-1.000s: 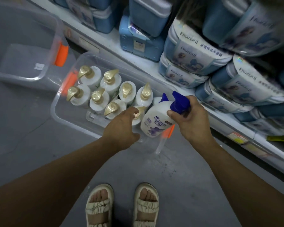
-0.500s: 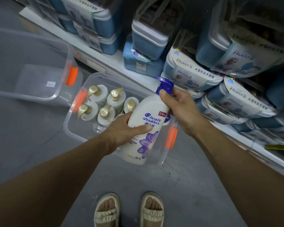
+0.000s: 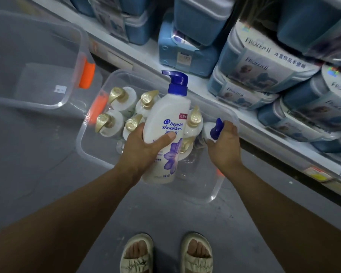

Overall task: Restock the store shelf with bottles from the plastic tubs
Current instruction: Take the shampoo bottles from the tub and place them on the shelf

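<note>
A: Status?
B: I have the left hand (image 3: 144, 149) wrapped round the shampoo bottle (image 3: 165, 123) above the tub (image 3: 91, 154); the right hand (image 3: 223, 142) grasps a second pump (image 3: 217, 129).
A: Handling?
B: Probably heavy, smooth; I hold mid-body.

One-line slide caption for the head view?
Left hand holds shampoo bottle; right hand grips another's blue pump in tub.

Clear glossy plastic tub (image 3: 83, 138); smooth white plastic bottle (image 3: 165, 115); shiny gold caps (image 3: 117, 93); matt grey floor (image 3: 37, 154).
</note>
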Available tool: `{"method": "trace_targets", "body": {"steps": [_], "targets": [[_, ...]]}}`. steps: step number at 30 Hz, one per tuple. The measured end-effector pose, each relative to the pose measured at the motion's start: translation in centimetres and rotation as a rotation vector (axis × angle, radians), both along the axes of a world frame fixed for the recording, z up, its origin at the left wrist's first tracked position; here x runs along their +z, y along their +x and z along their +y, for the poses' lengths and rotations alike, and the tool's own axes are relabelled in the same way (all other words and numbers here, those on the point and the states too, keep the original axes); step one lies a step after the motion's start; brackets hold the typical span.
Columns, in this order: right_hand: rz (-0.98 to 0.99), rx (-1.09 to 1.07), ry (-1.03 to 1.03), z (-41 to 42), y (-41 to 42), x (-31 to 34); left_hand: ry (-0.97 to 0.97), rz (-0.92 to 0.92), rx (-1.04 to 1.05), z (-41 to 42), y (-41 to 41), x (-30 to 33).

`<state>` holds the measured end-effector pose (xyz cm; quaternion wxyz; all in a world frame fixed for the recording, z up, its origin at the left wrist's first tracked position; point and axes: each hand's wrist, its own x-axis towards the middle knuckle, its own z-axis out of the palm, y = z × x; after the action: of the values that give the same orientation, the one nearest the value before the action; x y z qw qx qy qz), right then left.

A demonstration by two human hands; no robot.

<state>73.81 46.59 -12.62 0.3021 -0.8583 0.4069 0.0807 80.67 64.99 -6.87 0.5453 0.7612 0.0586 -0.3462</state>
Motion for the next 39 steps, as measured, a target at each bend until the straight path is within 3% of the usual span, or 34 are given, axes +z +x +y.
{"method": "trace_targets", "body": {"steps": [11, 20, 24, 29, 39], "targets": [[-0.100, -0.179, -0.012, 1.3, 0.9, -2.5, -0.003, -0.018, 0.004, 0.9, 0.0, -2.4], [-0.105, -0.156, -0.104, 1.8, -0.2, -0.8, 0.030, -0.023, -0.033, 1.1, -0.3, -1.9], [-0.194, -0.154, -0.060, 1.8, -1.6, 2.1, 0.026, -0.005, 0.003, 1.1, -0.5, -0.2], [-0.331, -0.201, 0.137, 0.0, -3.2, 7.6, 0.031, -0.010, 0.004, 1.2, -0.4, 3.5], [-0.422, -0.028, 0.257, -3.2, -2.5, 21.1, 0.015, -0.075, -0.056, 0.5, 1.1, 15.3]]}}
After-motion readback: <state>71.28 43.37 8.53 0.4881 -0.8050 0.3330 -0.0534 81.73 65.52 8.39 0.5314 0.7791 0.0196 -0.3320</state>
